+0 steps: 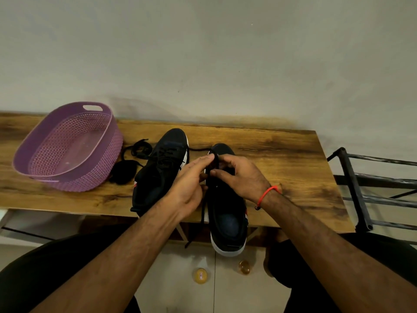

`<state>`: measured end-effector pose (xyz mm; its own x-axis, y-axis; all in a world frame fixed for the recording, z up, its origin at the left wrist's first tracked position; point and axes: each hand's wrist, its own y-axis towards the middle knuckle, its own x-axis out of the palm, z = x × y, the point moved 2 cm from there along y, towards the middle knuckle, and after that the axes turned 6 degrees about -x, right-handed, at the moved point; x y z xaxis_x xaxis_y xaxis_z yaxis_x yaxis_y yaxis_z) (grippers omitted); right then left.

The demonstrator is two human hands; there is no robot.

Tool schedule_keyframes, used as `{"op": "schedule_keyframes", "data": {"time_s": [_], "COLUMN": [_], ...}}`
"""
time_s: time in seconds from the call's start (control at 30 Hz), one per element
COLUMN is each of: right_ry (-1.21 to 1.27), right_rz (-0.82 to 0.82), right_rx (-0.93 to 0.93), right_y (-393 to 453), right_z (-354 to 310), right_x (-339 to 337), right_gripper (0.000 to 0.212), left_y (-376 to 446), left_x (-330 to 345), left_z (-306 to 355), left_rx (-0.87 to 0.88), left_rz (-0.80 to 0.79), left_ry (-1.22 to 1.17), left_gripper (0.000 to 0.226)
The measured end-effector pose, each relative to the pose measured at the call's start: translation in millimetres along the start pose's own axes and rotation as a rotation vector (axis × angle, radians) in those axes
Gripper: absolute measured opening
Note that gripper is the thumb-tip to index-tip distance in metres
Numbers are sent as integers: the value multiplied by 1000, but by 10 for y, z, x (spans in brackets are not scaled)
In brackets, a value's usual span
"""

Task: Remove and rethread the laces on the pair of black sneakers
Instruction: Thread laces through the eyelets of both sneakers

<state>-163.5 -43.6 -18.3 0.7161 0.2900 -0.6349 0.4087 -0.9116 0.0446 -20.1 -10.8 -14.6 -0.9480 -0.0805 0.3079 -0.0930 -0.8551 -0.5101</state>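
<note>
Both of your hands meet over the front of the right sneaker [228,213], which lies on the wooden tabletop [282,159] with its toe pointing to 12 o'clock and its white-soled heel hanging past the near edge. Your right hand [241,175], with a red thread bracelet [267,192] at the wrist, has its grip pinched on the black lace [204,207] at the eyelets, thumb and fingers curled round it. Your left hand [188,184] comes in from 7 o'clock with its fingers fairly straight, their tips resting on the same lace over the shoe; its grip looks loose, and whether it also pinches the lace underneath cannot be told. One end of that lace drops toward 6 o'clock past the tabletop edge, and another stretch runs off toward 10 o'clock behind the left sneaker [161,168]. That sneaker sits just beside your left hand at 9 o'clock, laced, toe toward 12 o'clock, and it crowds the space between your left forearm and the work. Farther toward 9 o'clock lie a loose coil of black lace [137,149] and a dark insole-like piece [124,171], both touching or nearly touching the purple plastic basket [24,154] at the far left. At 3 o'clock, off the tabletop's end, stands a black metal rack [361,188]. On the tiled floor at 6 o'clock, between your knees, rest two small amber-coloured round objects [200,275].
</note>
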Motion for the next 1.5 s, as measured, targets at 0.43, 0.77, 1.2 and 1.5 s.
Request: {"op": "schedule_keyframes", "data": {"time_s": [0.43,0.77,1.2,1.5], "right_ry": [-22,876,1135,233], "right_rz": [-146,85,595,171], "right_rx": [-28,205,287,-57], "right_y": [-29,-45,24,-21], "right_z": [-72,-214,50,-194], "right_x": [-64,-168,-504,-188], "right_gripper": [26,19,19,18], "left_y": [-10,-104,-31,-79], "left_x": [-347,-21,-261,17], "left_z": [547,234,293,174], "left_rx": [256,464,87,205], "left_rz": [230,-110,226,121], "left_ry": [6,1252,1304,365], "left_gripper": [30,21,18,40]}}
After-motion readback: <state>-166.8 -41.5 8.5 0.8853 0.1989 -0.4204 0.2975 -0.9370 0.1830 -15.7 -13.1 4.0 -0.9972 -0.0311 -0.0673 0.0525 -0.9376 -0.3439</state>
